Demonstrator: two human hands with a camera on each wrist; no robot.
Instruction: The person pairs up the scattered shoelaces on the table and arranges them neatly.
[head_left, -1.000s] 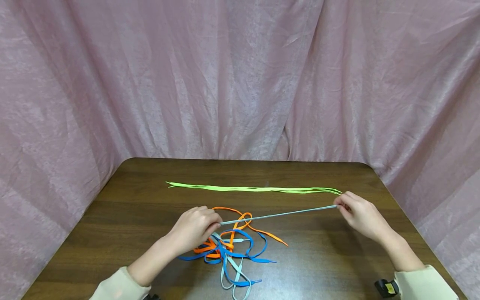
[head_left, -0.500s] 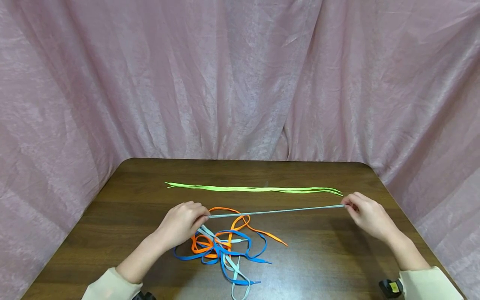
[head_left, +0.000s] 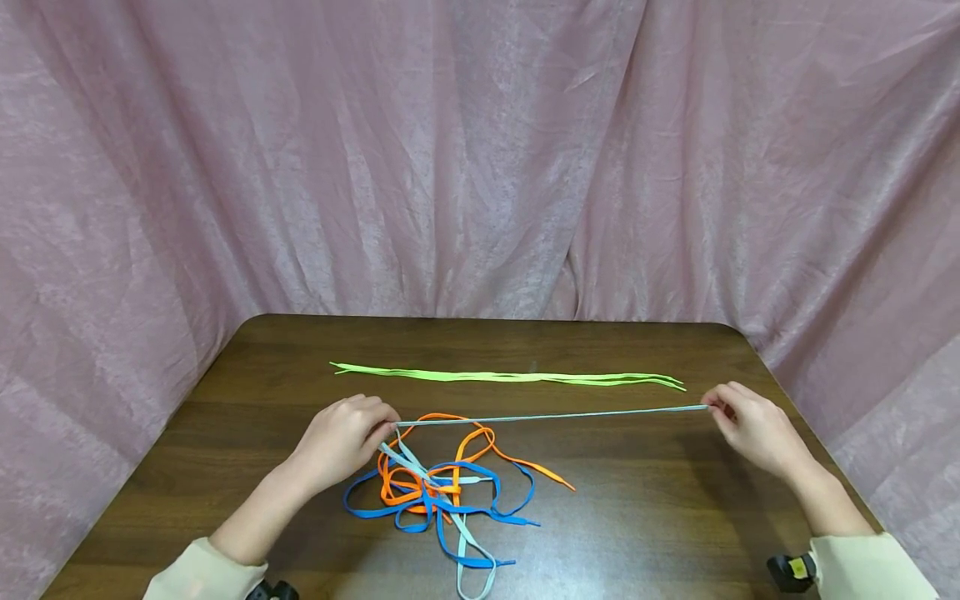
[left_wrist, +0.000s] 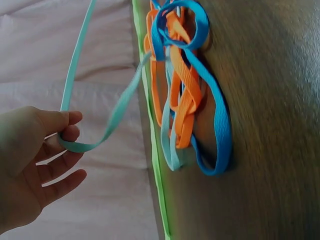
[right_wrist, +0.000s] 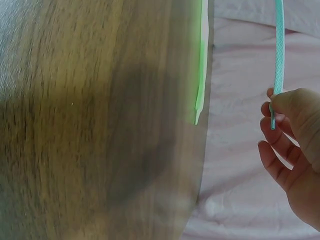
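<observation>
A light-teal shoelace point(head_left: 547, 416) is stretched nearly straight above the table between both hands. My left hand point(head_left: 342, 439) pinches it between thumb and index finger; from there it bends down into a tangle, as the left wrist view shows. My right hand point(head_left: 761, 429) pinches its other end, and the tipped end point(right_wrist: 273, 120) sticks out below the thumb in the right wrist view. Beneath and right of the left hand lies the tangle, with an orange shoelace point(left_wrist: 187, 110) and a blue shoelace point(left_wrist: 223, 115) looped around more of the teal one.
Bright-green laces point(head_left: 495, 377) lie straight side by side along the back of the brown wooden table point(head_left: 630, 517). Pink curtains point(head_left: 450, 167) hang behind and on both sides. Loose blue and orange ends trail rightward from the tangle.
Both hands have moved apart, the left leftward and slightly up, the right to the right. The stretched teal length between them has grown, and the tangle's left side has shifted a little left.
</observation>
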